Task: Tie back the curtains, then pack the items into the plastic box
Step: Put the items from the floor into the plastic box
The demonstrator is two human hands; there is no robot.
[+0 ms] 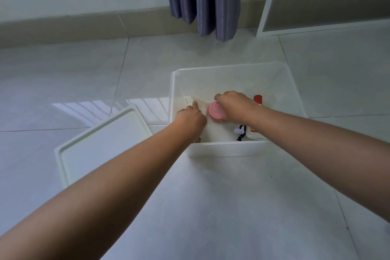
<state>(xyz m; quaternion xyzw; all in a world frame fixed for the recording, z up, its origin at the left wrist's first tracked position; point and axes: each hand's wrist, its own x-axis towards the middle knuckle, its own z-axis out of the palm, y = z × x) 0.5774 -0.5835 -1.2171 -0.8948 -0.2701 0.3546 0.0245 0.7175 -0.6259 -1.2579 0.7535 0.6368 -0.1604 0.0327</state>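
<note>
On the tiled floor [211, 207] sits a clear plastic box [230, 148], open at the top, both forearms reaching into it from the near side. Right hand [234, 105]: fingers curled down over a round pink jar [215, 111], gripping it from above; jar lies on its side, its embossed face turned toward the left, low in the box's middle. Left hand [191, 119]: just left of the jar, fingers bent and pinching the edge of a white sheet or cloth [202, 107] that lies along the box's left inner wall; exact finger placement partly hidden by the hand's back. Other contents: a red-capped item [257, 99] right of the right wrist, and a small black-and-white toy [240, 131] with a black cord near the front wall, under the right forearm. White lid [101, 145] lies flat on the floor, left of the box, its corner near the box. Grey-blue curtain [202, 0] hangs at the far wall, its hem clear of the floor; white frame [266, 6] beside it to the right.
</note>
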